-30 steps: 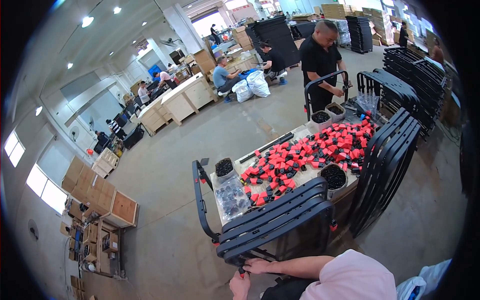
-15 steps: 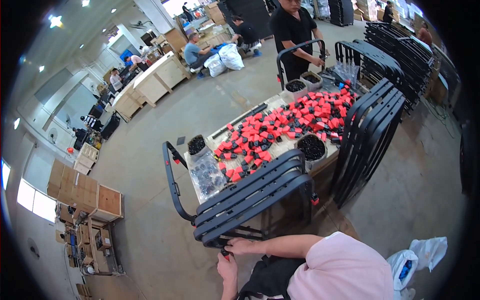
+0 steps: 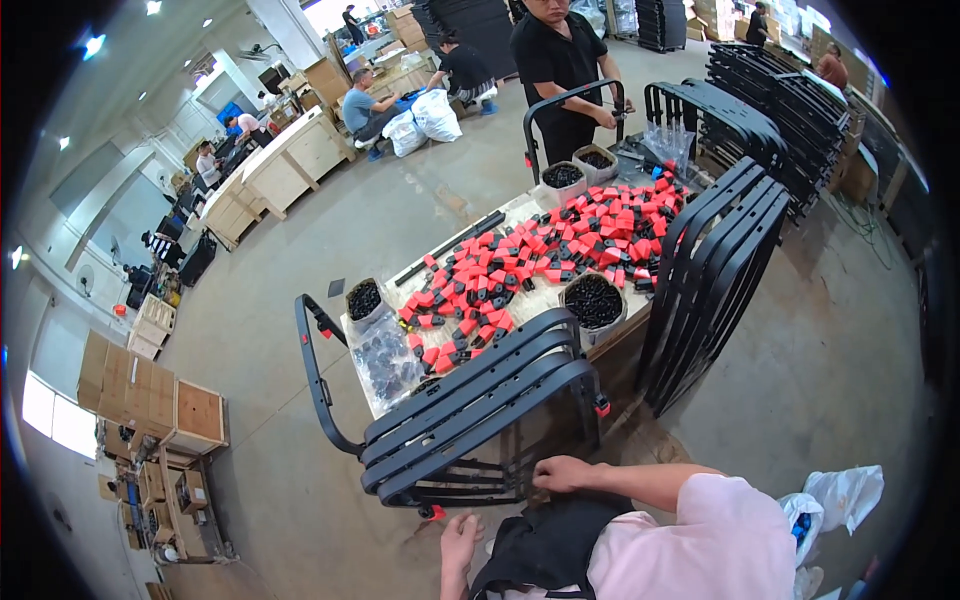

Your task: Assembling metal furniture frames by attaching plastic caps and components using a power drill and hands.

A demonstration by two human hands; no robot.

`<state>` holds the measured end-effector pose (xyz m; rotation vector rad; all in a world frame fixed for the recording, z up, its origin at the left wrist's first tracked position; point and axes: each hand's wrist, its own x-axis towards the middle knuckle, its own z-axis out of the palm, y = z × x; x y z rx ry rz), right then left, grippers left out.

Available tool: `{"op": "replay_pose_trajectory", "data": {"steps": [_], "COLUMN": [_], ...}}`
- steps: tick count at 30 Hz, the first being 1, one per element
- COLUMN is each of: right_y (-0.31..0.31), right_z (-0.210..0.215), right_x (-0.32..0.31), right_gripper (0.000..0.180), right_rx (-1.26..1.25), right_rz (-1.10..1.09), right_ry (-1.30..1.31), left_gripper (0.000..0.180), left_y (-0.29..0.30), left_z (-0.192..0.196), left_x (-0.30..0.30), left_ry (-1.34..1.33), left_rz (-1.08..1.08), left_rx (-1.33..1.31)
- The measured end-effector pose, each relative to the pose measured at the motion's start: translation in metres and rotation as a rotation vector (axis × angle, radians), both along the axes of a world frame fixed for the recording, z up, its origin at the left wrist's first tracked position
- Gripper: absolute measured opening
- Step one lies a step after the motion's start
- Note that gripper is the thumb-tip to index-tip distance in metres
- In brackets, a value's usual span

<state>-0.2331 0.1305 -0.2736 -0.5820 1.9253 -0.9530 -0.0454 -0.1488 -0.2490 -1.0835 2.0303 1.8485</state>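
Several black curved metal tube frames (image 3: pixel 470 400) lean in a stack against the near edge of a work table. A red-and-black plastic clip (image 3: pixel 433 513) sits at the lower corner of the nearest frame. Just right of and below that clip is my left hand (image 3: pixel 461 540), apart from it, its fingers loosely spread and holding nothing that I can see. My right hand (image 3: pixel 562 474) is curled close to the frames' lower right part. Whatever its fingers may hold is hidden. Loose red-and-black clips (image 3: pixel 560 245) cover much of the table (image 3: pixel 385 400).
Tubs of small black parts (image 3: pixel 592 302) stand on the table beside a clear plastic bag (image 3: pixel 388 358). More black frames (image 3: pixel 710 285) lean at the right. Across the table a person in black (image 3: pixel 562 70) handles another frame. White sacks (image 3: pixel 845 495) lie at the lower right.
My right hand has left the frame's lower corner and moved right. My left hand has come away from the clip there, which now shows on the frame. The view has shifted slightly.
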Motion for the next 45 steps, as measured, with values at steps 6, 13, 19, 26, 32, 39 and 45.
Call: {"op": "replay_pose_trajectory", "data": {"steps": [6, 13, 19, 26, 32, 39, 45], "right_y": [0.075, 0.113, 0.139, 0.16, 0.158, 0.101, 0.024], "right_z": [0.016, 0.038, 0.035, 0.108, 0.196, 0.232, 0.219], "right_x": [-0.025, -0.037, -0.028, -0.059, -0.092, -0.185, -0.303], "right_gripper": [0.041, 0.039, 0.038, 0.035, 0.023, 0.02, 0.033], "right_rx": [0.144, 0.245, 0.221, 0.3, 0.191, 0.102, 0.051], "right_rz": [-0.231, -0.301, -0.347, -0.564, -0.783, -0.697, -0.343], "right_ry": [-0.003, -0.019, 0.048, 0.341, 0.448, 0.627, 0.737], "left_gripper": [0.051, 0.058, 0.054, 0.017, 0.041, 0.069, 0.073], "left_y": [0.049, 0.056, 0.052, 0.04, 0.0, 0.012, 0.018], "left_z": [0.088, 0.115, 0.133, 0.212, 0.219, 0.187, 0.198], "left_x": [-0.087, -0.119, -0.114, -0.132, -0.168, -0.158, -0.156], "left_ry": [0.49, 0.585, 0.435, 0.642, 0.722, 0.361, 0.207], "left_rz": [0.072, 0.223, 0.244, -0.117, -0.199, -0.396, -0.458], "left_rx": [0.408, 0.532, 0.499, -0.263, -1.14, -1.363, -1.286]}}
